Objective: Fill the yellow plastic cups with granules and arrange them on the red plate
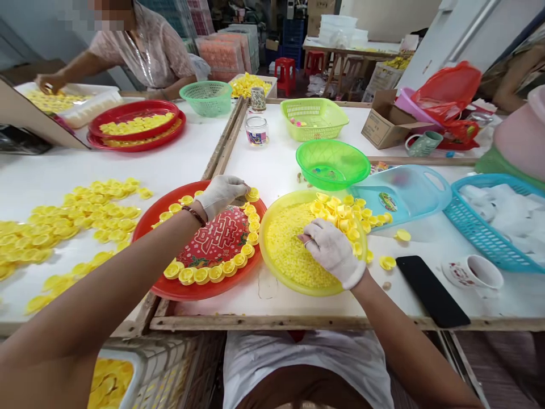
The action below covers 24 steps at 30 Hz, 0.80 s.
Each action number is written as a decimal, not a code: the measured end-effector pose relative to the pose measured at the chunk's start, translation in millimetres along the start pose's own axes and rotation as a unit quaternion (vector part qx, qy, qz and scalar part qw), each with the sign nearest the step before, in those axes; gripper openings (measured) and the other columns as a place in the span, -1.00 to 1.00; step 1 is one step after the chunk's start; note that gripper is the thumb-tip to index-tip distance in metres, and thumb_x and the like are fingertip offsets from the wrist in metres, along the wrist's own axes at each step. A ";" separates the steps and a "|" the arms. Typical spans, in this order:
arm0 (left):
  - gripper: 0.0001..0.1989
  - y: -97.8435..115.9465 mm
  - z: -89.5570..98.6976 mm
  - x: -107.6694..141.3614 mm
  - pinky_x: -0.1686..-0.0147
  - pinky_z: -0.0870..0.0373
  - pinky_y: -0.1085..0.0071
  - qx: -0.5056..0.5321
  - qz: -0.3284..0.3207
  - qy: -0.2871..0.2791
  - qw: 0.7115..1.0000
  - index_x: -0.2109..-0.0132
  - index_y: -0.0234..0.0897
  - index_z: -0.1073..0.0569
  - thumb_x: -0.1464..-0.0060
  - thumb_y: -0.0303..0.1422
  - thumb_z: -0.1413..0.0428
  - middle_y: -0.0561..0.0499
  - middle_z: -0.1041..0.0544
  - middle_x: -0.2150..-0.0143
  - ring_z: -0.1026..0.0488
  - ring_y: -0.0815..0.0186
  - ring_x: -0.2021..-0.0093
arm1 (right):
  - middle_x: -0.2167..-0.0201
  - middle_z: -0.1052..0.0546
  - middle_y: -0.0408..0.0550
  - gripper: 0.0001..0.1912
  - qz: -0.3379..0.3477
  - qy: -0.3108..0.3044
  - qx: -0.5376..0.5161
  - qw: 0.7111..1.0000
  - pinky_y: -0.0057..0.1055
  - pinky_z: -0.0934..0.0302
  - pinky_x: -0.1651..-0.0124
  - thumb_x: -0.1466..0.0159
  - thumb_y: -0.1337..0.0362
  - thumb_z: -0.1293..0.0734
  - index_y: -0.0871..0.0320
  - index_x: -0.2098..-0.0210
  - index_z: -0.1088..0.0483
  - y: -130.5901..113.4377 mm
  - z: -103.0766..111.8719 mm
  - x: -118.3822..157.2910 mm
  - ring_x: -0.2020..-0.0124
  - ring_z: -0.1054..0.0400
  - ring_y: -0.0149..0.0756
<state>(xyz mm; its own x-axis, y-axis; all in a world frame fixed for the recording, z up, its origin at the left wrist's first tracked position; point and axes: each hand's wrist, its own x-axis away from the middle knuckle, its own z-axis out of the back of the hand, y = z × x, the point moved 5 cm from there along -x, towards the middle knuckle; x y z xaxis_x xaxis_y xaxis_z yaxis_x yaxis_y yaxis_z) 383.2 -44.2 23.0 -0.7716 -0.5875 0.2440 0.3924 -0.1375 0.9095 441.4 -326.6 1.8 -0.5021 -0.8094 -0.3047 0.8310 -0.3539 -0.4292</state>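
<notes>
My left hand (223, 196), in a white glove with bare fingertips, is over the far right rim of a red round tray (149, 218). Its fingers pinch a small yellow plastic cup (252, 195). More such cups stand in a ring along the tray's edge, around a printed red centre (215, 236). My right hand (327, 250), gloved the same way, is over a yellow basin (272, 272) of tiny yellow beads (293, 244). Its fingers are drawn together at the beads; what they hold is too small to make out. Loose yellow cups (336, 210) are heaped at the basin's far right.
Many yellow pieces (63, 227) lie to the left. A green bowl (332, 162), a blue tray (409, 193), a blue basket (489, 227), a black phone (432, 289) and a white cup (472, 272) stand rightward. Another person (145, 51) works at the far left.
</notes>
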 end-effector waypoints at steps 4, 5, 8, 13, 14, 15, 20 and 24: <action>-0.76 7.1 -17.1 16.6 0.26 -0.51 0.37 0.040 -0.014 -0.075 0.996 0.32 -0.37 -0.53 0.11 -0.31 -0.32 -0.10 -0.59 0.37 -0.51 0.33 0.39 | 0.26 -0.46 -0.02 -0.83 0.002 0.046 -0.082 0.996 -0.29 -0.18 0.06 -0.40 0.20 -0.23 0.13 0.24 -0.39 -10.9 5.5 -10.5 0.19 -0.32 -0.24; -0.76 9.8 -28.5 25.4 0.27 -0.50 0.38 0.039 -0.019 -0.102 0.994 0.32 -0.37 -0.54 0.13 -0.30 -0.32 -0.08 -0.58 0.37 -0.50 0.34 0.39 | 0.32 -0.44 -0.07 -0.85 -0.019 0.059 -0.133 0.989 -0.32 -0.19 0.12 -0.39 0.18 -0.25 0.13 0.21 -0.37 -11.4 6.1 -14.7 0.25 -0.32 -0.28; -0.80 16.2 -67.3 53.4 0.28 -0.46 0.40 0.024 -0.033 -0.185 0.982 0.34 -0.36 -0.56 0.12 -0.30 -0.28 -0.07 -0.58 0.37 -0.48 0.35 0.39 | 0.51 -0.30 -0.26 -0.77 -0.093 0.061 -0.270 0.956 -0.41 -0.12 0.37 -0.30 0.11 -0.34 0.09 0.17 -0.29 -7.5 2.0 -25.7 0.48 -0.19 -0.40; -0.85 16.4 -103.0 72.7 0.36 -0.41 0.44 -0.005 -0.065 -0.219 0.974 0.39 -0.35 -0.57 0.11 -0.34 -0.20 -0.02 -0.54 0.45 -0.42 0.39 0.45 | 0.47 -0.34 -0.25 -0.76 -0.140 -0.064 -0.369 0.917 -0.48 -0.11 0.46 -0.21 0.13 -0.38 0.11 0.32 -0.28 3.3 -6.0 -25.2 0.50 -0.23 -0.46; -0.85 14.7 -105.5 72.4 0.37 -0.41 0.45 -0.007 -0.066 -0.218 0.974 0.38 -0.35 -0.57 0.12 -0.35 -0.20 0.00 -0.53 0.47 -0.41 0.40 0.46 | 0.46 -0.38 -0.23 -0.80 -0.145 -0.090 -0.393 0.904 -0.48 -0.14 0.46 -0.23 0.15 -0.35 0.12 0.30 -0.28 5.5 -6.1 -22.2 0.49 -0.28 -0.45; -0.85 12.7 -107.2 71.5 0.37 -0.42 0.45 -0.006 -0.063 -0.220 0.974 0.38 -0.35 -0.57 0.12 -0.35 -0.20 0.01 -0.52 0.49 -0.40 0.41 0.47 | 0.45 -0.40 -0.22 -0.84 -0.147 -0.110 -0.414 0.892 -0.48 -0.16 0.45 -0.26 0.18 -0.31 0.12 0.26 -0.29 7.3 -5.2 -19.0 0.48 -0.32 -0.43; -0.83 3.9 -95.0 55.5 0.30 -0.49 0.41 0.002 -0.023 -0.195 0.981 0.34 -0.34 -0.53 0.10 -0.33 -0.22 -0.03 -0.56 0.45 -0.50 0.35 0.43 | 0.37 -0.46 -0.15 -0.86 -0.092 -0.050 -0.259 0.960 -0.35 -0.28 0.19 -0.26 0.39 -0.20 0.11 0.21 -0.33 11.9 12.2 -7.8 0.32 -0.39 -0.35; -0.88 3.4 -37.9 18.0 0.26 -0.49 0.38 -0.092 -0.037 -0.078 0.992 0.29 -0.33 -0.51 -0.02 -0.36 -0.16 -0.06 -0.58 0.40 -0.52 0.32 0.39 | 0.20 -0.49 -0.01 -0.86 -0.017 -0.014 -0.045 0.999 -0.28 -0.22 0.01 -0.31 0.39 -0.21 0.13 0.21 -0.40 -0.9 13.8 3.3 0.13 -0.35 -0.23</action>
<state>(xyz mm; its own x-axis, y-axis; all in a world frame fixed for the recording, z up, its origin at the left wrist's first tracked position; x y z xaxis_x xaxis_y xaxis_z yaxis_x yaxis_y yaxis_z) 389.6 -85.4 17.8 -0.8647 -0.4409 0.2406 0.4045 -0.3273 0.8540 442.3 -335.4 12.9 -0.5214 -0.8108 -0.2660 0.7882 -0.3383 -0.5141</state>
